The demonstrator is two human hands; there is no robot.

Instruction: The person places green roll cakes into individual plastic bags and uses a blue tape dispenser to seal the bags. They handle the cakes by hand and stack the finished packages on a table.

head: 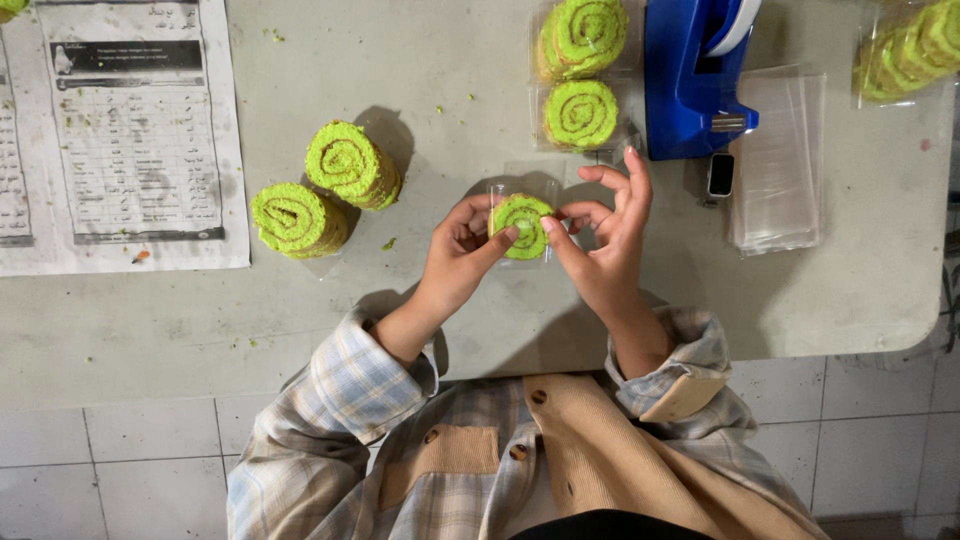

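My left hand (460, 250) and my right hand (605, 235) both pinch a green swirl cake slice in a clear plastic wrapper (522, 225), held just above the grey table (150, 320). My thumbs press on the front of the wrapper; the left fingers curl behind its left edge, while the right fingers are spread above its right edge. Two unwrapped green roll cake pieces (352, 165) (298, 220) lie to the left of my left hand.
Two wrapped green slices (582, 112) (585, 35) lie behind my hands. A blue tape dispenser (695, 80) stands at the back right, beside a stack of clear plastic bags (778, 160). More wrapped slices (905, 50) sit far right. A printed paper sheet (125, 130) lies at the left.
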